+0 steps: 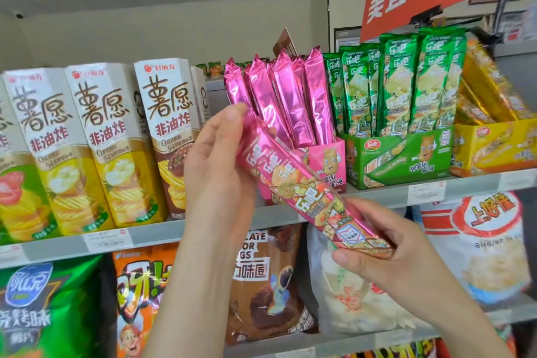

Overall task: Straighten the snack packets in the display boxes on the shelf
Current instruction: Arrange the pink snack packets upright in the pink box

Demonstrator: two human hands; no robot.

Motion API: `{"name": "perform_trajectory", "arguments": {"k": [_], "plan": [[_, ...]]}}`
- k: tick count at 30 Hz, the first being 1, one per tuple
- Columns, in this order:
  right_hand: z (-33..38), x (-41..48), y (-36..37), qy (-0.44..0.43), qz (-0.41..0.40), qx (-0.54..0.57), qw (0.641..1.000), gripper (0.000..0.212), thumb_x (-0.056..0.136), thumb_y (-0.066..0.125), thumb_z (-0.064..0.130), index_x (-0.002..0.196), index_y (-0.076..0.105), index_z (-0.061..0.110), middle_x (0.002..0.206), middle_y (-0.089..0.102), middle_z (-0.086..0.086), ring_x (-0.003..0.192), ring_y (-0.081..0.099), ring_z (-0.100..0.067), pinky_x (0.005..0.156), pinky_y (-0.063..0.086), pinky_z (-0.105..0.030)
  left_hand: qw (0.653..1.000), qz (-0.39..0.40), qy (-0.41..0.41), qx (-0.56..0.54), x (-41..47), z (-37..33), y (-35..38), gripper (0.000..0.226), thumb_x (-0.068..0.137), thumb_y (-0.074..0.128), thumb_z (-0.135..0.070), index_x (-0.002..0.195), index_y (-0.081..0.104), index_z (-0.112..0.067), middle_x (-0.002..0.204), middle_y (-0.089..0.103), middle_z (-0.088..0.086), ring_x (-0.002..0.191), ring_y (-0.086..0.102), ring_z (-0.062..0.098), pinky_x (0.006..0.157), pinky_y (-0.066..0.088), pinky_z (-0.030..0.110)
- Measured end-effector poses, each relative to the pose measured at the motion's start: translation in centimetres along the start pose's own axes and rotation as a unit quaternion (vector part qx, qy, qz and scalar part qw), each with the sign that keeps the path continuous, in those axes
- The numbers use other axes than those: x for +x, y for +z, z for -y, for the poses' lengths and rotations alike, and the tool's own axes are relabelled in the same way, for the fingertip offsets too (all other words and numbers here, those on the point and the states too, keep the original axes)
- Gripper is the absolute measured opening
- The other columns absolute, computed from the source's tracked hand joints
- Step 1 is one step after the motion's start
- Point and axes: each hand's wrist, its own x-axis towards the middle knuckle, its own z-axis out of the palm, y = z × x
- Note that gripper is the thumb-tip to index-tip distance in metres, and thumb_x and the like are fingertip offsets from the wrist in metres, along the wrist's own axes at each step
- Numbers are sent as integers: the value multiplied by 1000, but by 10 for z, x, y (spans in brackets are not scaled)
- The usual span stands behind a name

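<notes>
Right hand pinches pink packet at its lower end, left hand grips the top, mid-frame. Probably light, slippery, crushable foil: hold by the ends.

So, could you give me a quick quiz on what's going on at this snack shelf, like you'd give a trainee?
1. True or false: the pink packet being handled stands upright inside the pink display box.
2. Which box stands directly right of the pink one? A green display box; B blue box; C black box.
3. Fill in: the left hand grips the packet's upper end, the right hand grips its ____ end.
Key: 1 false, it is held tilted in front of the box; 2 A; 3 lower.
</notes>
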Motion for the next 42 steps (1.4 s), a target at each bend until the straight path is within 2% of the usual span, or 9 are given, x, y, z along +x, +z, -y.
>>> {"name": "perform_trajectory", "arguments": {"k": [6, 11, 15, 20, 23, 30, 34, 38, 42], "plan": [[1, -2, -4, 6, 4, -2, 1000, 49, 66, 86, 39, 108, 65, 53, 95, 74, 13, 70, 67, 0, 53, 48, -10, 986, 45, 54, 151, 0, -6, -5, 28, 77, 67, -48, 74, 78, -22, 79, 74, 2, 77, 68, 17, 80, 54, 46], [-1, -2, -8, 38, 23, 88, 995, 61, 64, 68, 77, 115, 67, 43, 69, 66, 0, 57, 60, -11, 50, 45, -24, 995, 47, 43, 78, 1, -2, -8, 29, 80, 63, -46, 71, 77, -22, 76, 73, 0, 71, 68, 13, 64, 55, 31], [-2, -2, -3, 66, 39, 181, 981, 66, 62, 74, 72, 113, 72, 32, 67, 64, -11, 53, 57, -16, 47, 45, -18, 999, 22, 35, 22, 5, 3, -3, 35, 71, 69, -46, 92, 77, -19, 89, 73, 1, 84, 66, 15, 75, 56, 33], [0, 1, 14, 18, -72, 179, 981, 53, 63, 73, 71, 109, 72, 43, 81, 69, -2, 62, 58, -16, 53, 48, -21, 1000, 8, -14, 17, 2, 15, 10, 74, 70, 78, -35, 134, 51, -8, 97, 69, 3, 82, 65, 15, 79, 57, 39], [0, 3, 27, -22, -114, 135, 984, 27, 82, 66, 55, 109, 66, 55, 91, 72, 13, 73, 64, -8, 62, 52, -18, 996, 22, -38, 79, -8, 25, 21, 60, 68, 81, -35, 117, 63, -6, 106, 70, 18, 92, 64, 25, 93, 51, 58], [-5, 5, 28, -21, -133, 39, 990, 49, 83, 53, 61, 130, 51, 49, 122, 64, 18, 104, 65, -8, 87, 53, -35, 991, 37, -40, 123, -20, 34, 25, 40, 72, 78, -21, 103, 65, 0, 101, 70, 22, 98, 65, 44, 87, 52, 61], [1, 4, 32, 9, -105, 171, 980, 44, 79, 65, 58, 120, 64, 41, 102, 72, -1, 77, 68, -17, 65, 53, -21, 993, 15, -34, 108, -20, 32, 22, 44, 70, 82, -23, 109, 67, -7, 95, 75, 13, 84, 71, 26, 83, 57, 48], [-1, 0, 30, 87, -2, 376, 922, 64, 63, 79, 64, 107, 74, 18, 80, 68, -19, 58, 60, -22, 50, 45, -25, 996, -1, -33, 80, -14, 29, 18, 68, 70, 83, -33, 127, 59, -7, 95, 72, 10, 81, 66, 16, 78, 55, 40], [-4, -1, 27, 117, 13, 504, 856, 68, 51, 92, 49, 103, 75, 8, 79, 68, -18, 60, 63, -18, 49, 50, -23, 998, 12, -50, 21, -12, 31, 13, 57, 79, 75, -32, 127, 60, -6, 99, 73, 0, 87, 66, 14, 82, 56, 37]]}}
